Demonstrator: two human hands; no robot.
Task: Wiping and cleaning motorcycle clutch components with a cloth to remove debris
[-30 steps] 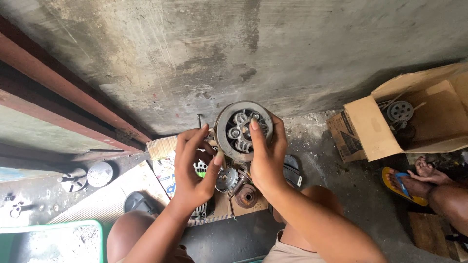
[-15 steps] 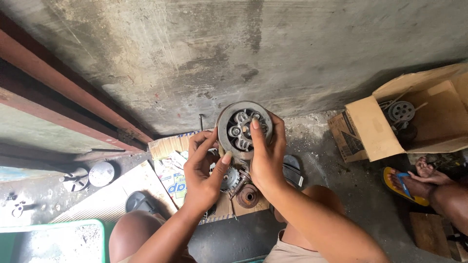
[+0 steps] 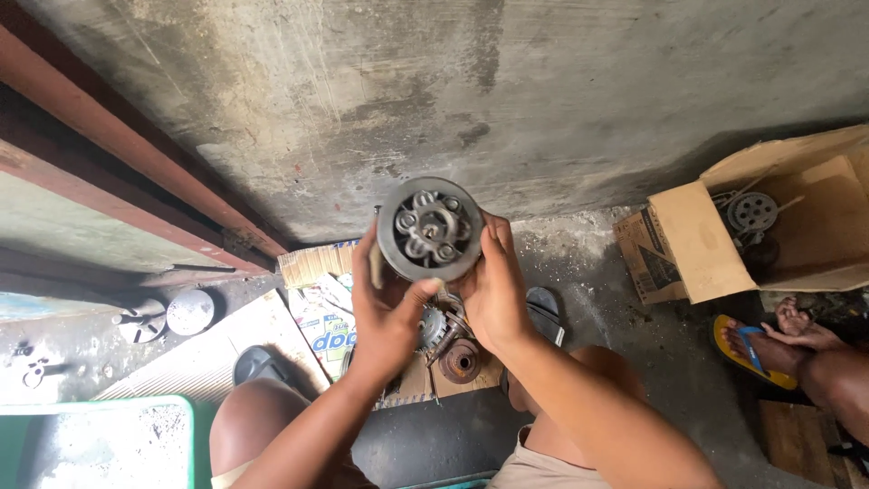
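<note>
Both hands, left hand (image 3: 385, 312) and right hand (image 3: 493, 290), clamp the round metal drum (image 3: 429, 229); cardboard box (image 3: 715, 240) sits well apart.

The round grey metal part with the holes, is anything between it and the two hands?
Nothing visible: the left hand and the right hand both grip the round grey metal part directly, one on each side.

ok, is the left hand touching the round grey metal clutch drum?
Touching. In the head view, the left hand cups the round grey metal clutch drum from its lower left, thumb pressed against the rim; the right hand holds the opposite side.
</note>
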